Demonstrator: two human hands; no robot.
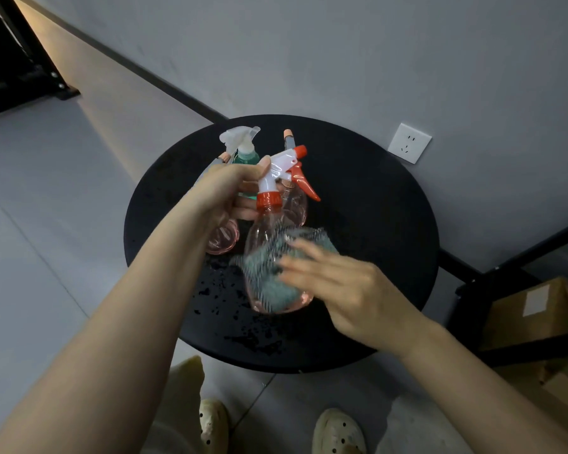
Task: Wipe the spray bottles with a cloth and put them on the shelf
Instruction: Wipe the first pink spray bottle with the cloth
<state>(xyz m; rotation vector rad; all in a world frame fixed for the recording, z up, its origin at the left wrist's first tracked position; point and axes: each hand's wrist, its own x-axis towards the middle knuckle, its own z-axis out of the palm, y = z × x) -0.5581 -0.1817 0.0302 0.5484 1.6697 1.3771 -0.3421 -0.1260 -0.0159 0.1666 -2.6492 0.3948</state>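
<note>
Pink-tinted clear spray bottle (263,244) with a white head and orange trigger sits at the centre of my view, held tilted above the round black table (374,224). My left hand (230,191) grips it up at the neck, thumb against the white sprayer and fingers curled around below the orange collar. My right hand (335,283) presses a grey-green cloth (276,267) against the lower body of the bottle; the fingers are blurred, so I can see them spread over the cloth but cannot tell how tightly they close on it. The cloth wraps across the front and right side of the bottle.

Behind it on the table stand more bottles: a green bottle (248,158) with a translucent white sprayer, a pink bottle (295,204) just right of the held one's neck, and another pink bottle (222,239) partly hidden under my left wrist. Two peach-tipped grey nozzles poke up near them. Water droplets (220,290) speckle the tabletop near its front edge.

A white wall socket (409,143) sits on the grey wall beyond the table. To the right, a dark shelf frame (473,290) holds a cardboard box (532,309). Another dark rack (17,70) shows at top left. Two pale perforated clogs (338,434) are on the tiled floor below.
</note>
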